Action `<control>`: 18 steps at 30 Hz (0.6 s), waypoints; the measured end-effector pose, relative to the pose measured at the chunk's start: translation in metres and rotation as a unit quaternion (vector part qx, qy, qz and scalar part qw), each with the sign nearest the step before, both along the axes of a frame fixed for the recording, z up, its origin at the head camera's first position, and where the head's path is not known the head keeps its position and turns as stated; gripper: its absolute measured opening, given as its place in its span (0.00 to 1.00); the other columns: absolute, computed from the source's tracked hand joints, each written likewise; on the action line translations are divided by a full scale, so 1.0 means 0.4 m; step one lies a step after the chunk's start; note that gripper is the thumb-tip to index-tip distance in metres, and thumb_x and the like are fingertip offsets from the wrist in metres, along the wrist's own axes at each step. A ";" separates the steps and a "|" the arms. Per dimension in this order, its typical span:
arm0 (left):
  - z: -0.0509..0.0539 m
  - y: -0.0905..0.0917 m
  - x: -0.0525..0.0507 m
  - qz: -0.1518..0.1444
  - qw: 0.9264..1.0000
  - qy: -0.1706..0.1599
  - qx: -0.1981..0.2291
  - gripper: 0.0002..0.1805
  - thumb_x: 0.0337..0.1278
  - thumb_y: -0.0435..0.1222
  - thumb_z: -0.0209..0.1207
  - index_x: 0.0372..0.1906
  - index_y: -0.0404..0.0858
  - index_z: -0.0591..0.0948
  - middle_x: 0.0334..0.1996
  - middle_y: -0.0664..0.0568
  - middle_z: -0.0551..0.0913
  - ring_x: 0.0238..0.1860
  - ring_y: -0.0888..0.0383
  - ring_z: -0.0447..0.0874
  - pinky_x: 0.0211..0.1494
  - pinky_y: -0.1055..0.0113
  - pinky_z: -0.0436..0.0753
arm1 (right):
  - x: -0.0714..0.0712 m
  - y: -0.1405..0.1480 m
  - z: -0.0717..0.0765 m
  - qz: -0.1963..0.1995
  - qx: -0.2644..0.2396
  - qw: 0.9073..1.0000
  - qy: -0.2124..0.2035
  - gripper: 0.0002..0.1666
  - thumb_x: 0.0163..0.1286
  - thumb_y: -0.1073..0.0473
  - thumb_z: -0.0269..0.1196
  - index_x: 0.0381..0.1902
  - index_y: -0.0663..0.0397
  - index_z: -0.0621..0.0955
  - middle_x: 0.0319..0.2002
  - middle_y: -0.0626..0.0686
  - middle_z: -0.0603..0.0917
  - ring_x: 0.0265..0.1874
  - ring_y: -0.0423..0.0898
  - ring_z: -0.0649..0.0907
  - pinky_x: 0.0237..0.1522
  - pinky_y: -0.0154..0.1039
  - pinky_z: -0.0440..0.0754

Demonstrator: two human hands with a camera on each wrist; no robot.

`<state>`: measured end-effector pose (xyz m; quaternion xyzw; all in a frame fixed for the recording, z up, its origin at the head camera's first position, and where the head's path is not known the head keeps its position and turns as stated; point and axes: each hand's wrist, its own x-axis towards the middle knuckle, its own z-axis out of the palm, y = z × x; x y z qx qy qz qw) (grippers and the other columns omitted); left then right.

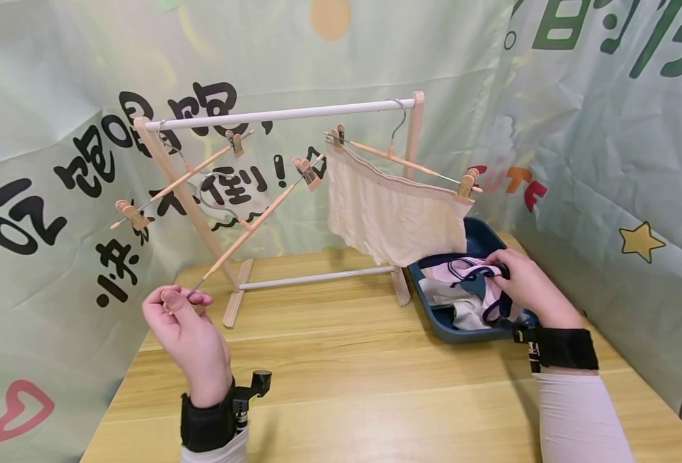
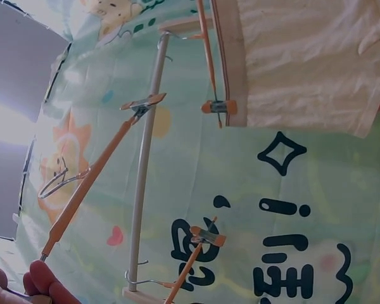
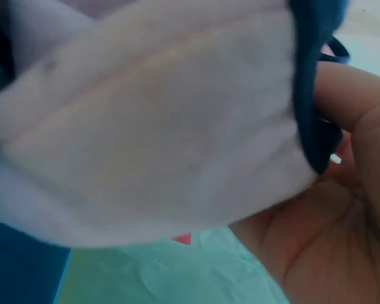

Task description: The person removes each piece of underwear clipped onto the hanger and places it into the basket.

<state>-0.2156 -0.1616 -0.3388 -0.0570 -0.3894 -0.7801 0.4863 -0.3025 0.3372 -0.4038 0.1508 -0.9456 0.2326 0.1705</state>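
In the head view my left hand [image 1: 193,334] pinches the near end of a wooden clip hanger [image 1: 242,239], which slants up and away to the right, off the rack; the left wrist view shows this hanger [image 2: 88,180] too. My right hand [image 1: 528,286] grips a pale pink garment with navy trim [image 1: 493,289] over the blue basin [image 1: 459,335]. Close up in the right wrist view, the pale cloth [image 3: 158,126] hangs from between thumb and fingers of the right hand [image 3: 348,177]. Cream shorts [image 1: 395,212] hang clipped from a hanger on the rack's right side.
A wooden rack with a white top bar [image 1: 288,114] stands at the back of the table [image 1: 341,386]. Another clip hanger [image 1: 184,180] hangs at its left end. Other white cloth [image 1: 470,312] lies in the basin. Printed fabric walls [image 1: 595,161] rise around the table.
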 end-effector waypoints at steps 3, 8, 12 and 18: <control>0.000 -0.001 -0.001 0.000 1.000 -0.001 -0.001 0.08 0.79 0.36 0.46 0.43 0.35 0.70 0.38 0.46 0.68 0.32 0.56 0.73 0.39 0.71 0.80 | 0.001 0.003 -0.002 0.006 0.015 1.000 -0.015 0.12 0.63 0.73 0.67 0.45 0.68 0.80 0.44 0.70 0.83 0.45 0.66 0.81 0.52 0.65 0.77; -0.002 -0.002 -0.002 0.000 1.000 -0.001 -0.001 0.08 0.79 0.37 0.46 0.43 0.35 0.70 0.38 0.46 0.68 0.32 0.56 0.73 0.39 0.71 0.80 | 0.004 0.009 -0.003 0.007 0.039 0.998 -0.049 0.14 0.65 0.68 0.68 0.47 0.69 0.80 0.46 0.72 0.83 0.46 0.68 0.81 0.53 0.67 0.77; -0.003 -0.002 -0.003 0.004 1.000 -0.004 -0.006 0.07 0.79 0.37 0.46 0.43 0.37 0.71 0.39 0.47 0.69 0.33 0.56 0.73 0.39 0.72 0.80 | 0.006 0.014 -0.007 0.012 0.049 0.996 -0.070 0.15 0.66 0.66 0.68 0.48 0.70 0.80 0.47 0.73 0.82 0.47 0.69 0.81 0.54 0.67 0.77; -0.004 -0.002 -0.004 0.002 1.000 -0.001 -0.003 0.07 0.79 0.36 0.46 0.43 0.36 0.70 0.39 0.46 0.69 0.33 0.56 0.73 0.39 0.71 0.80 | 0.010 0.017 -0.014 0.014 0.050 0.994 -0.094 0.15 0.67 0.65 0.67 0.49 0.69 0.81 0.48 0.73 0.81 0.49 0.69 0.81 0.56 0.67 0.76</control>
